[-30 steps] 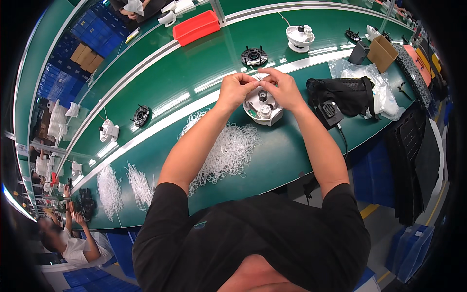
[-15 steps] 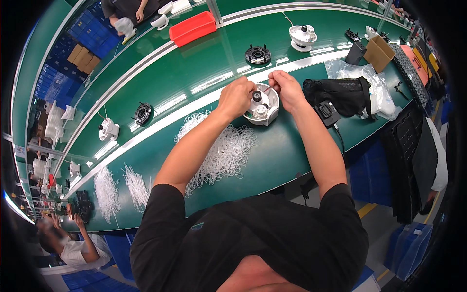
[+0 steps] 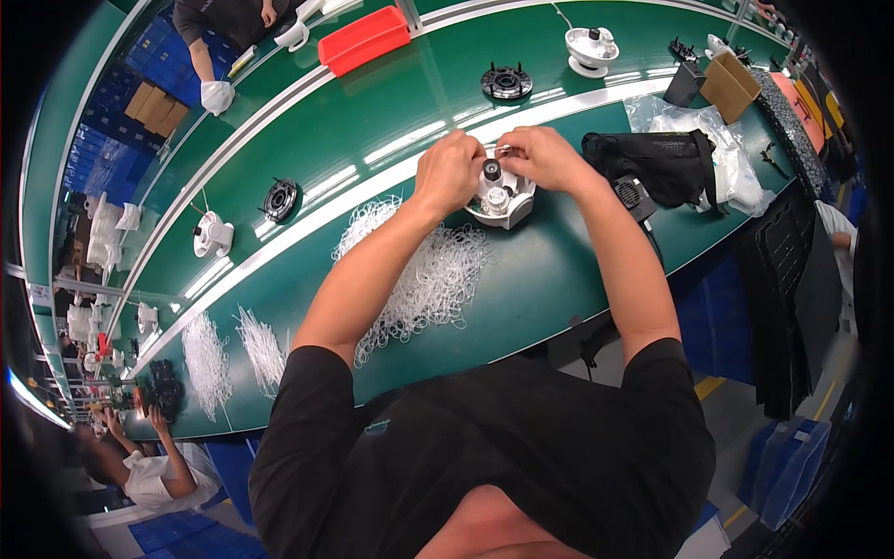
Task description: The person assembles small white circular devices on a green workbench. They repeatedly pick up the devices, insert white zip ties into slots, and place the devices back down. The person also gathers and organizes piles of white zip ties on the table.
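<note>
A white round camera housing (image 3: pixel 507 216) with a black lens (image 3: pixel 491 170) sits on the green bench in front of me. My left hand (image 3: pixel 451 171) is closed at its left rim, fingers curled inward, and appears to grip the housing. My right hand (image 3: pixel 544 158) is closed in a pinch over the far right side, close to the left fingertips. What lies between the right fingertips is too small to make out. To the left of the housing, beneath my left forearm, spreads a heap of white loops of cord (image 3: pixel 433 279).
Smaller white bundles (image 3: pixel 207 363) lie farther left. Beyond the metal rail, the belt carries black ring-shaped parts (image 3: pixel 506 84), white cameras (image 3: pixel 590 51) and a red tray (image 3: pixel 363 41). A black mesh bag (image 3: pixel 647 166) and clear plastic bag (image 3: pixel 745 182) lie right. Co-workers occupy the far and left sides.
My right hand has moved left and inward over the housing, closer to my left hand. Parts on the belt have shifted slightly right. The far co-worker's arm has moved left, with a white item.
</note>
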Demonstrator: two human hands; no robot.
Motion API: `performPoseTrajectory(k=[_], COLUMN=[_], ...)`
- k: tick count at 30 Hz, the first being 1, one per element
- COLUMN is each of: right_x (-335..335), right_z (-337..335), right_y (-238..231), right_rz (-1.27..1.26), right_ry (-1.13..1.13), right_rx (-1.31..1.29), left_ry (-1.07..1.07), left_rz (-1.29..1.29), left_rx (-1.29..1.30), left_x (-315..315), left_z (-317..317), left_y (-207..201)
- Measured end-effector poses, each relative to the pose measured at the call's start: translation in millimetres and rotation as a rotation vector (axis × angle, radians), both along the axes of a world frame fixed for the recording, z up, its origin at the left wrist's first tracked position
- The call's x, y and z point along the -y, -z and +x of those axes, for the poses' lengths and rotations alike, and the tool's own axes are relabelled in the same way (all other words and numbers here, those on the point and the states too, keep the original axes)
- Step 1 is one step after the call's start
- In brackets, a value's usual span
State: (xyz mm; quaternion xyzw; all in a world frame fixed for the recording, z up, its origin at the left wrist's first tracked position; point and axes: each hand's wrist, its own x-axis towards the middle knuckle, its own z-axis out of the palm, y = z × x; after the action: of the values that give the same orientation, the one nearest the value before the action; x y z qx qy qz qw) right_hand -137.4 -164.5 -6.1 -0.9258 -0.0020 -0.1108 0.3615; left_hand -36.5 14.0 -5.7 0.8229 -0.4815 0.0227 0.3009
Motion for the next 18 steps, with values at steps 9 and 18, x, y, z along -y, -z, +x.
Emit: performPoseTrajectory(k=[9, 18], right_x=[7.3, 10.9], right_z=[-1.4, 6.6], right_y=[0.7, 64.1], right_rz=[0.075, 0.797], right_ry=[-0.061, 0.451], right_rx=[0.051, 0.265], left_ry=[-0.053, 0.022], left_rz=[-0.031, 0.110], left_rx=[-0.111, -1.144], left_x=[-5.9, -25.8], left_z=[21.9, 36.3], left_y=[6.2, 5.3])
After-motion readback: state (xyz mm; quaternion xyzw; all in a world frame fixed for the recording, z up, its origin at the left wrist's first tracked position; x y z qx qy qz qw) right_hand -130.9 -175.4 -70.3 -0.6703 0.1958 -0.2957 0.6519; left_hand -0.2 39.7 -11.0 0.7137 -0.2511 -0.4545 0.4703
